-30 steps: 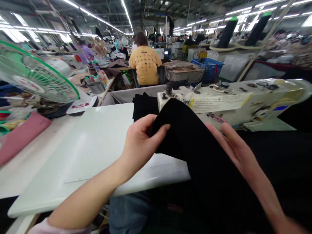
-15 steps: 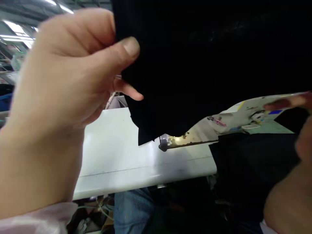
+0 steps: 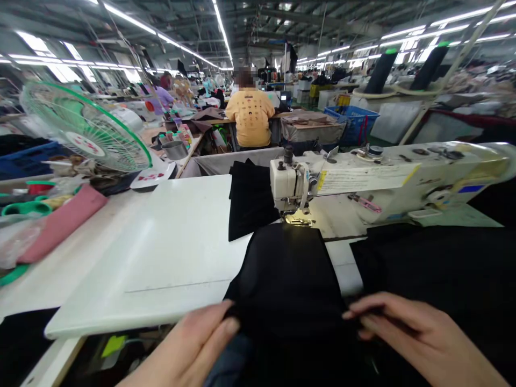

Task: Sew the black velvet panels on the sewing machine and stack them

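A piece of black fabric (image 3: 290,274) is stretched between my two hands at the table's front edge. My left hand (image 3: 197,338) pinches its left side, and my right hand (image 3: 407,328) pinches the right side. The far end of the cloth lies at the presser foot (image 3: 298,220) of a white sewing machine (image 3: 363,177); whether it is under the foot I cannot tell. More black pieces (image 3: 252,199) lie behind it, left of the needle area. Its near part hangs down over my lap.
The white sewing table (image 3: 173,242) extends left. More black cloth (image 3: 435,263) lies to the right. At far left are a green fan (image 3: 88,129), a pink roll (image 3: 64,226) and green spools (image 3: 26,209). A person in a yellow shirt (image 3: 250,118) sits ahead.
The black fabric, held up close before the camera earlier, is now lowered to the table with its far end by the presser foot. Both hands have moved down.
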A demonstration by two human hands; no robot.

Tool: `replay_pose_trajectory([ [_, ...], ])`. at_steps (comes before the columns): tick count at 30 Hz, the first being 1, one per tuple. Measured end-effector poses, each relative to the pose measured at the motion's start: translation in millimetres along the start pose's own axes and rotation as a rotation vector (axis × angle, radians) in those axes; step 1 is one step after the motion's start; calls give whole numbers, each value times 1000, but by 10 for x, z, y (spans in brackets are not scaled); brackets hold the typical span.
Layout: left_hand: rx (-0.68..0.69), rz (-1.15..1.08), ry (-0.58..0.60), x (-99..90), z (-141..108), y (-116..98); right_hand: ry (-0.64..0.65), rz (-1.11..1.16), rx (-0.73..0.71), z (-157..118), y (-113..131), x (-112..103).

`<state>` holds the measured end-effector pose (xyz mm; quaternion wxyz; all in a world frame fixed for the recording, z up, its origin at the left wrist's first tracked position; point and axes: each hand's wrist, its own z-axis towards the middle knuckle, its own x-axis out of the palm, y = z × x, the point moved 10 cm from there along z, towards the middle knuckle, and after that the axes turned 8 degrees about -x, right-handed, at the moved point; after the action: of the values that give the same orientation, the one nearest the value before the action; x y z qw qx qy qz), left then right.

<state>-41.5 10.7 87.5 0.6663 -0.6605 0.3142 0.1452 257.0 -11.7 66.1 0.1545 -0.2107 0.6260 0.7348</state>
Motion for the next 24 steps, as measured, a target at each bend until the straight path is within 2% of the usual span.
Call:
replay_pose_trajectory([
  [1, -33, 43, -4, 22, 166, 75, -8, -21, 42, 149, -114, 39],
  [3, -60, 131, -42, 65, 568, 165, -117, -110, 72, 462, -321, 44],
  [7, -32, 484, -174, 199, 1343, 178, -293, -292, 74, 954, -664, 87],
  [9, -19, 552, -147, 332, 1600, 178, -330, -335, 79, 1095, -781, 106],
  [11, -23, 576, -89, 456, 1746, 190, -335, -363, 86, 1182, -858, 118],
  [15, -6, 580, -33, 596, 1781, 173, -304, -351, 64, 1255, -893, 167],
  [19, 48, 514, -60, 604, 1616, 173, -349, -267, -37, 1123, -759, 210],
  [22, 75, 166, -195, 379, 1401, 183, -427, -134, -73, 866, -685, 172],
  [24, 25, -210, -197, 257, 1273, 258, -448, 67, -55, 694, -719, 146],
])
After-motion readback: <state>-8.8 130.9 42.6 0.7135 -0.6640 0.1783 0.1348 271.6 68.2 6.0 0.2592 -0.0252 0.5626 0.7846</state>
